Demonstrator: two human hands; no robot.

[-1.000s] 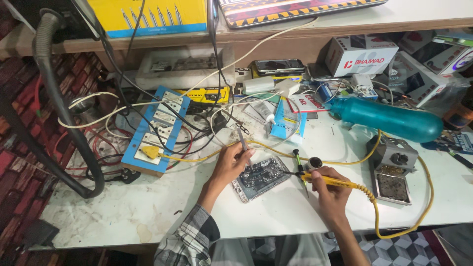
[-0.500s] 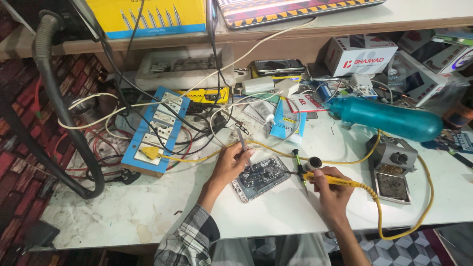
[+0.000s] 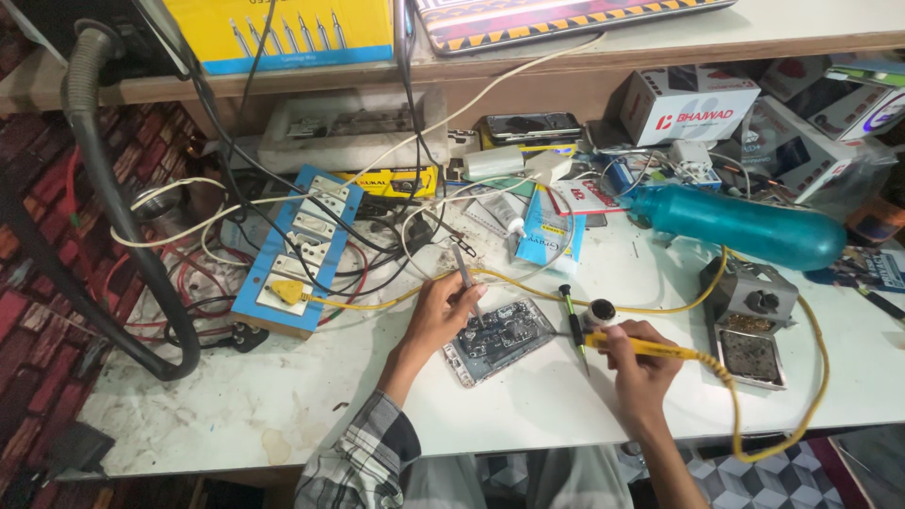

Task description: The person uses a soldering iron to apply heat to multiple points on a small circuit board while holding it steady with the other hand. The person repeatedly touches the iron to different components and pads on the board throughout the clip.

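Left hand [image 3: 441, 316] pinches tweezers [image 3: 464, 273], right hand [image 3: 639, 369] grips soldering iron [image 3: 633, 346] beside opened phone [image 3: 498, 341]; a slipped tip could bridge pads.

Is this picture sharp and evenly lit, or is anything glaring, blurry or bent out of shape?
Head view: even light, soft shadows, sharp around the left hand and opened circuit board; faint sheen on the teal plastic bottle; the wooden shelf edge bows from the wide lens.
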